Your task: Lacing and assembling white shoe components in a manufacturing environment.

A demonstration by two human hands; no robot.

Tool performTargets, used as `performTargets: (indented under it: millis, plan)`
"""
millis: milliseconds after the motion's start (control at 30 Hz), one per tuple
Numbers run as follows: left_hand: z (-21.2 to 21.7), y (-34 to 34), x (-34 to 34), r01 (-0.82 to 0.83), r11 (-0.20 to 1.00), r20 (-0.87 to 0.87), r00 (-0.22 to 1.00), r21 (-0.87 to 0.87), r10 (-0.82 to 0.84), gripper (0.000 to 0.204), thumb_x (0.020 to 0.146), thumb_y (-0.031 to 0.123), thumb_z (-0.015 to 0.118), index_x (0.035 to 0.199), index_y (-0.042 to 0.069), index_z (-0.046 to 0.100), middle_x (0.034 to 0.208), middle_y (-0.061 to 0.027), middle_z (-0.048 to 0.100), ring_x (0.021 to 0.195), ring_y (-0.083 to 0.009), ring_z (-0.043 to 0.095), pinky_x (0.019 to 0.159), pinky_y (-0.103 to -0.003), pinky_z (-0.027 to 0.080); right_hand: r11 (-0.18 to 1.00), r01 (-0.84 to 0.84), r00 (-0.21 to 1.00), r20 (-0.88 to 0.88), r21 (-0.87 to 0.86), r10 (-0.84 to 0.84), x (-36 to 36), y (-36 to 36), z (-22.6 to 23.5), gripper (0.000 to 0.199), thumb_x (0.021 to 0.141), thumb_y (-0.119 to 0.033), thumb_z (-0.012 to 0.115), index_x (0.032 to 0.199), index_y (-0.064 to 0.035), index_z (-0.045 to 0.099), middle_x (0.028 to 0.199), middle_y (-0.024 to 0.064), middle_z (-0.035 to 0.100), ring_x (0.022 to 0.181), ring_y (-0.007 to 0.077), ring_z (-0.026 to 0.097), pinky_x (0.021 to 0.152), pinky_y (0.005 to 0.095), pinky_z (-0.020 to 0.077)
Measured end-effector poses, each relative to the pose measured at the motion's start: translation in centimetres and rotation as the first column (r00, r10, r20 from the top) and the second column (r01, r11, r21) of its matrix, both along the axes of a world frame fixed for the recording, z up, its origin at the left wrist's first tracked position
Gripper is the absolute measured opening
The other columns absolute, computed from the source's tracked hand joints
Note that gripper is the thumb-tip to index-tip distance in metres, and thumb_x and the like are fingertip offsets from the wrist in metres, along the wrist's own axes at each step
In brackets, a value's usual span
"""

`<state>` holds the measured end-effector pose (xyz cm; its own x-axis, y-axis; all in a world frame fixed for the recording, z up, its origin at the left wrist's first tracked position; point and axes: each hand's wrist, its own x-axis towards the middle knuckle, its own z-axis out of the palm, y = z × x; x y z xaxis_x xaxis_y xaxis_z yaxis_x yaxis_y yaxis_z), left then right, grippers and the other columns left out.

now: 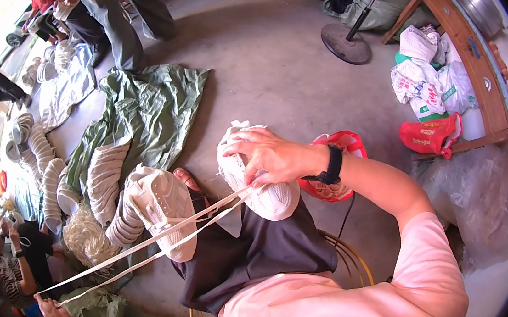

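Right hand point(280, 156) pinching white lace point(114, 256) at right shoe point(275, 201) resting on lap's point(240, 255) front right corner, other fingers spreading over shoe; left hand point(56, 314) gripping far end, holding strands taut. Lacing appearing partway, long strands awaiting drawing-in; left shoe's point(162, 198) lacing unclear.

Part of the white shoe point(275, 201) at the right knee is covered by the right hand point(264, 160), so its grip at that end of the lace point(120, 253) cannot be made out. The left hand point(56, 314) is seen too small for each finger to be told; its forearm is cut by the lower edge. Red-rimmed container point(334, 192) partly blocked by the right wrist — contents half seen. Fan point(346, 44) and standing person point(117, 29) cropped by the top edge.
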<state>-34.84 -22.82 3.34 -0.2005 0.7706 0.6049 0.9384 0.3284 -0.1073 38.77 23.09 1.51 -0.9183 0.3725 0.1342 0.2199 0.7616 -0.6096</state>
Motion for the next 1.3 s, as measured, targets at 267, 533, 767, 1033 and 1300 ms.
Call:
performTargets:
  millis: [267, 533, 767, 1033, 1300]
  plan:
    - [1.2, -4.2, -2.1, -0.169, 0.969, 0.545, 0.837, 0.178, 0.046, 0.022, 0.093, -0.001, 0.057, 0.114, -0.006, 0.054, 0.139, -0.0262, 0.051, 0.101, -0.0341, 0.060, 0.087, -0.037, 0.050, 0.994, 0.090, 0.993, -0.084, 0.056, -0.085, -2.2, -1.1, -0.8, 0.009, 0.075, -0.024, 0.072, 0.081, -0.0201, 0.077, 0.135, 0.0097, 0.053, 0.136, 0.0390, 0.034, 0.114, 0.0511, 0.0223]
    - [4.0, 1.3, 0.6, -0.556, 0.706, 0.861, 0.036, 0.439, -0.507, 0.013, 0.103, 0.023, 0.050, 0.094, 0.015, 0.055, 0.075, 0.0057, 0.049, 0.061, -0.0082, 0.044, 0.056, -0.024, 0.035, 1.000, -0.008, 0.999, 0.035, 0.009, 0.008, -4.1, -1.7, 1.1, 0.013, 0.074, -0.022, 0.075, 0.085, -0.0204, 0.079, 0.142, 0.0097, 0.050, 0.139, 0.0414, 0.032, 0.115, 0.0547, 0.0212]
    - [7.3, 0.4, 0.7, -0.502, 0.833, 0.966, 0.221, 0.232, -0.136, 0.016, 0.097, 0.001, 0.047, 0.086, 0.012, 0.052, 0.094, -0.0017, 0.060, 0.060, -0.0053, 0.040, 0.052, -0.022, 0.041, 0.994, 0.067, 0.998, 0.012, 0.085, -0.068, -7.8, -5.4, 4.4, 0.012, 0.070, -0.019, 0.079, 0.082, -0.0167, 0.078, 0.135, 0.0083, 0.053, 0.136, 0.0378, 0.037, 0.111, 0.0527, 0.0254]
    - [10.9, 2.1, 3.9, -0.588, 0.703, 0.824, -0.104, 0.401, -0.557, 0.015, 0.102, 0.018, 0.050, 0.088, 0.016, 0.053, 0.071, 0.0051, 0.053, 0.050, -0.0034, 0.032, 0.043, -0.020, 0.023, 0.995, 0.090, 0.995, 0.039, 0.039, -0.092, -8.5, -7.8, 7.6, 0.011, 0.069, -0.014, 0.079, 0.080, -0.0160, 0.078, 0.137, 0.0073, 0.052, 0.137, 0.0364, 0.035, 0.112, 0.0511, 0.0240]
    - [11.9, 2.2, 5.3, -0.585, 0.725, 0.807, -0.193, 0.362, -0.559, 0.007, 0.100, 0.021, 0.055, 0.097, 0.015, 0.057, 0.065, 0.0066, 0.046, 0.048, -0.0030, 0.029, 0.042, -0.021, 0.021, 0.993, 0.106, 0.993, 0.045, 0.050, -0.109, -8.5, -8.4, 8.5, 0.011, 0.069, -0.015, 0.080, 0.079, -0.0156, 0.078, 0.138, 0.0079, 0.052, 0.137, 0.0369, 0.034, 0.114, 0.0519, 0.0212]
